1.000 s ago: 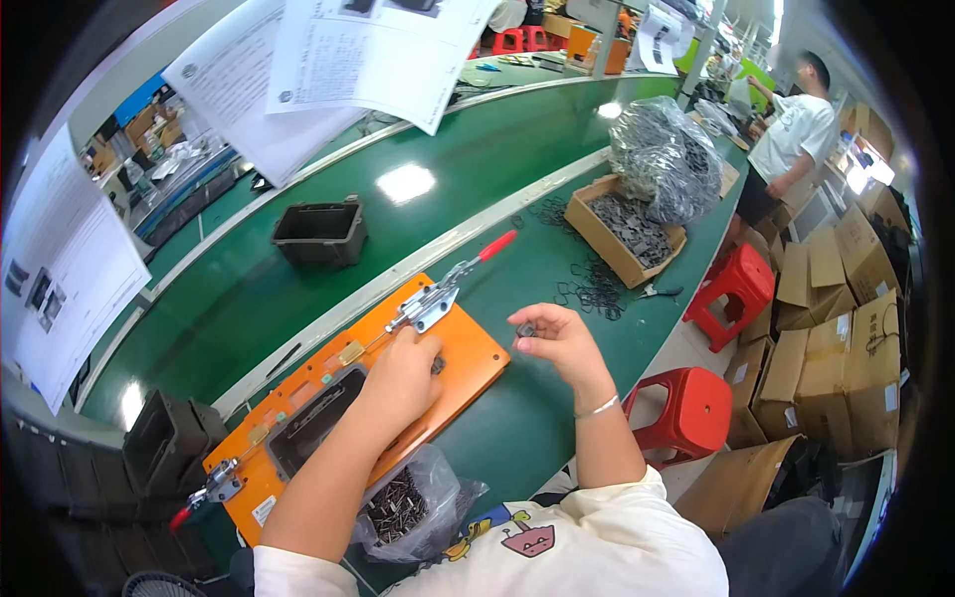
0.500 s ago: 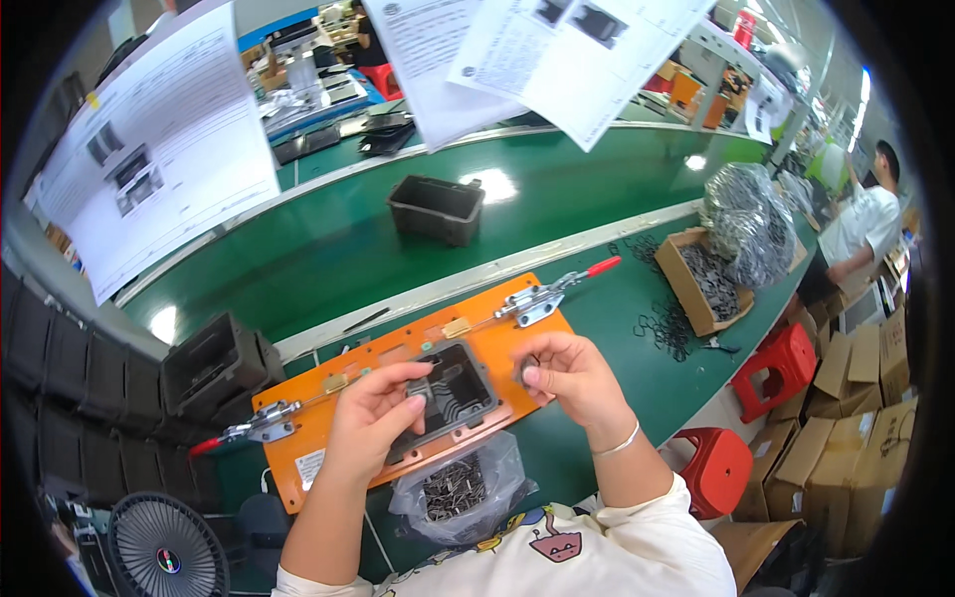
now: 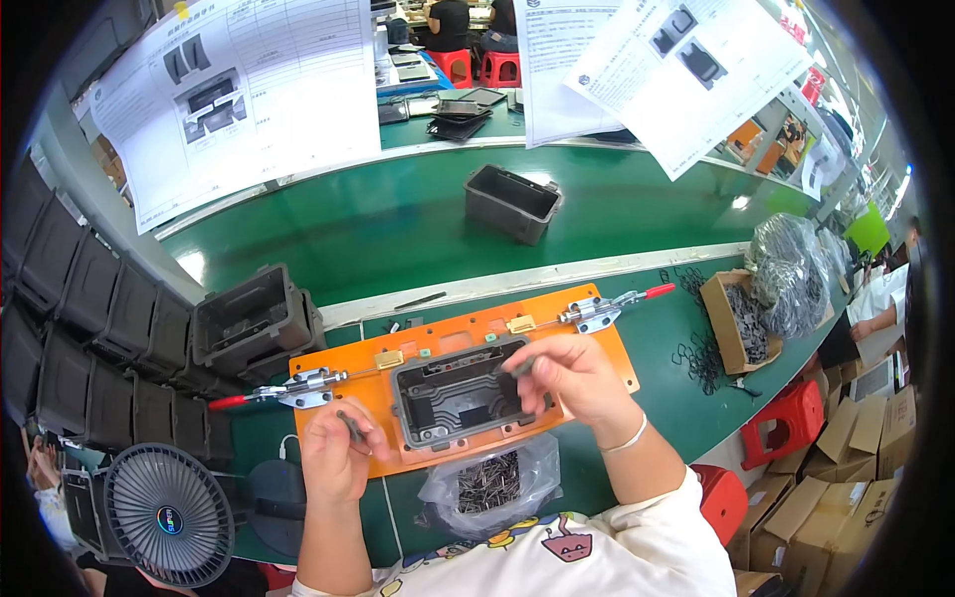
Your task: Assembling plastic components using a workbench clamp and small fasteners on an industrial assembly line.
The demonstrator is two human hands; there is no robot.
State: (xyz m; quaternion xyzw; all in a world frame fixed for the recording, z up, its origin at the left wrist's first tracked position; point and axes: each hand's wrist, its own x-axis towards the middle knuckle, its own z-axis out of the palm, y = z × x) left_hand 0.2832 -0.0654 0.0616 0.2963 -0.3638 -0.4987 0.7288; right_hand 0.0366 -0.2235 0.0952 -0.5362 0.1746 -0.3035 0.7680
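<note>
Here, both hands [image 3: 336,453] [image 3: 582,383] pinch dark pieces [image 3: 349,426] [image 3: 523,367]; a plastic bag [image 3: 541,468] holds metal bits [image 3: 487,485].

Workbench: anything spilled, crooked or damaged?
One mild oddity: thin black loops lie in a loose tangle on the green bench, left of the open cardboard box, outside any container. May be deliberate. No obvious damage on the visible parts of the orange board.
</note>
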